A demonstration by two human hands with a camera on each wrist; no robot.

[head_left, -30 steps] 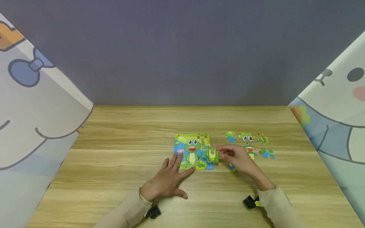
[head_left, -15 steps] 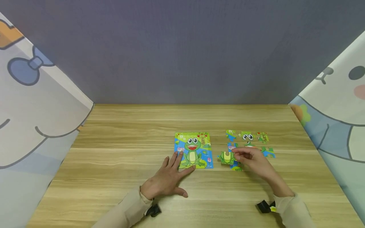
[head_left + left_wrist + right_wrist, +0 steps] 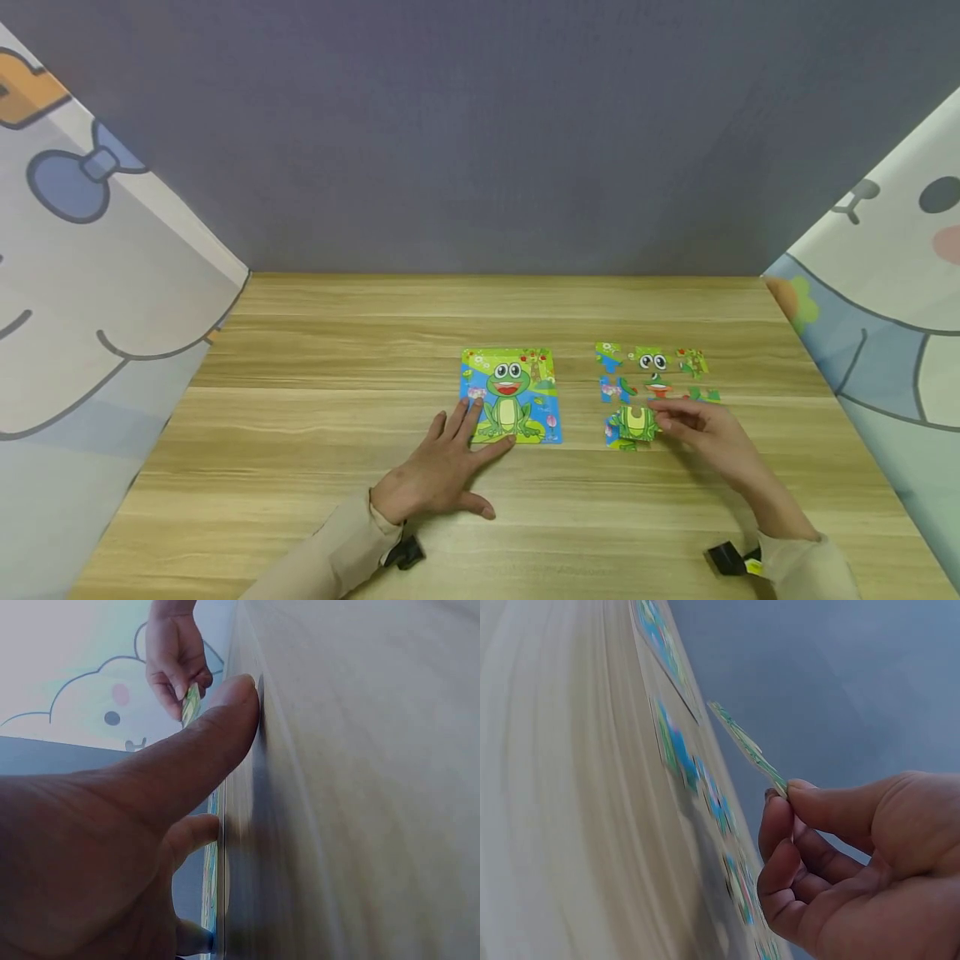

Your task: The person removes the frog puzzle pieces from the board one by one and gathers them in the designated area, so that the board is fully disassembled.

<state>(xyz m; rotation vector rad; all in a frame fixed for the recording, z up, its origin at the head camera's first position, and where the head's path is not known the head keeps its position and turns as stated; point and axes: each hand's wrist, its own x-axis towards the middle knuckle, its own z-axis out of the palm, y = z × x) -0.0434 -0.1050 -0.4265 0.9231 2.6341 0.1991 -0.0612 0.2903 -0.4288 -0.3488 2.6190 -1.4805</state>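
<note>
My right hand [image 3: 708,442] pinches a jigsaw piece [image 3: 636,423] printed with a frog's yellow belly and green legs. In the right wrist view, thumb and index finger grip this piece [image 3: 746,746] by one edge, tilted and raised above the table. It overlaps a corner piece [image 3: 621,444] in the head view. My left hand [image 3: 438,479] lies with fingers spread, its fingertips on the lower left part of the frog picture board [image 3: 540,400]. The left wrist view shows the left thumb [image 3: 195,746] stretched out close over the wood.
Several loose pieces lie right of the board, among them an eyes piece [image 3: 651,360], a mouth piece [image 3: 657,387], a tree piece [image 3: 696,362] and a flower piece [image 3: 611,389]. A grey panel [image 3: 502,150] stands behind the wooden table [image 3: 337,350].
My right hand has carried the belly piece rightward, from the board's right edge to above the loose pieces. My left hand has stayed in place.
</note>
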